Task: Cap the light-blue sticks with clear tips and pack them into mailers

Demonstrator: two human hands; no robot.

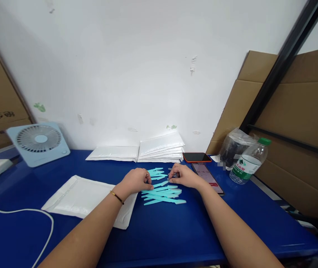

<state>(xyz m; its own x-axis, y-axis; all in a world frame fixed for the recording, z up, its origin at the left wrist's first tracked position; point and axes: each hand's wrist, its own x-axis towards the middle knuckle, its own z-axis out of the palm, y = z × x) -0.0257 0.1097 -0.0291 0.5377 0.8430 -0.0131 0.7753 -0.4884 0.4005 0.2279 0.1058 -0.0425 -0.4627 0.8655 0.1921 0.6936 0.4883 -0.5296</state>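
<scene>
Several teal eyebrow razors point(163, 194) lie in a loose, overlapping pile on the blue table, with more of them point(156, 173) grouped just behind. My left hand point(138, 181) is at the left ends of the razors, its thumb and fingers closed on the end of one. From the other side my right hand point(183, 175) pinches at the opposite end of that same razor, which spans the gap between the hands. Part of the rear group is hidden behind my fingers. Left of the pile, a white padded mailer point(92, 195) lies flat, partly under my left forearm.
White mailers point(161, 147) are stacked against the wall. A blue fan point(40, 143) stands at the left, near a white cable point(51, 217). On the right are an orange-edged phone point(197, 157), a lit phone point(207, 178), a plastic bottle point(249, 163) and a bagged dark item point(233, 149).
</scene>
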